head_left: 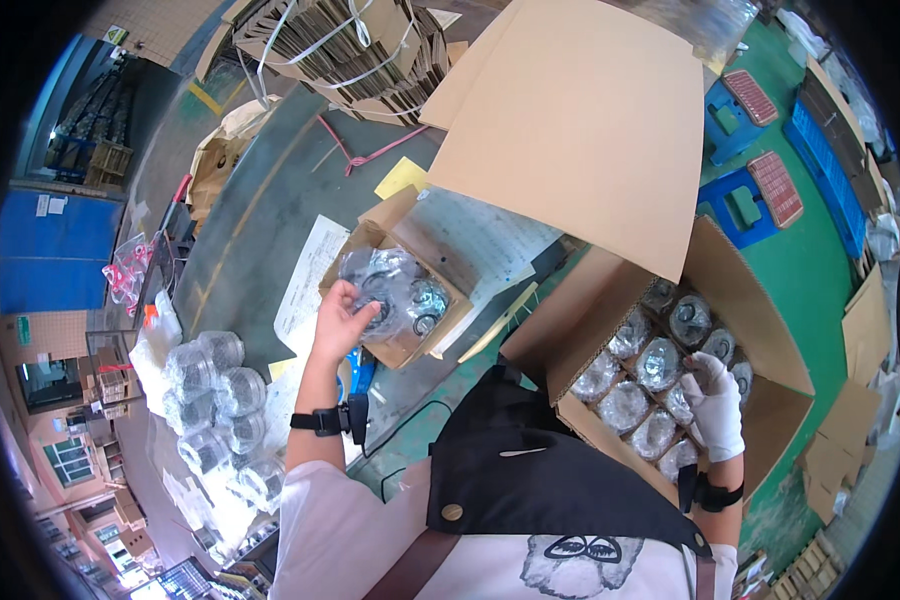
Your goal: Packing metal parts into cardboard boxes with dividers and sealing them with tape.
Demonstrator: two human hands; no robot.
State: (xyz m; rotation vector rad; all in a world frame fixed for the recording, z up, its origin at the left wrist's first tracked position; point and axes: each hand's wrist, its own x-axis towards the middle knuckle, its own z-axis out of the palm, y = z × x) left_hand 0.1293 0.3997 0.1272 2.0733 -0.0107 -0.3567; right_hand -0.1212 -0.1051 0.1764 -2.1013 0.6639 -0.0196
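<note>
My left hand is bare and reaches into a small cardboard box on the table. Its thumb and fingers pinch at the clear plastic bag inside, beside a dark ring. Other round pieces with dark rings show through the plastic. My right hand, in a white glove, is inside a large open carton. Its bent fingers are at one of the plastic-wrapped round items, partly hiding it. Several more such wrapped items stand in rows, with cardboard dividers between them.
A large cardboard flap rises beyond the carton. Strapped flat cardboard is stacked at the far side. Clear round containers stand on the left. Blue stools with red tops are on the green floor at right. Paper sheets lie on the table.
</note>
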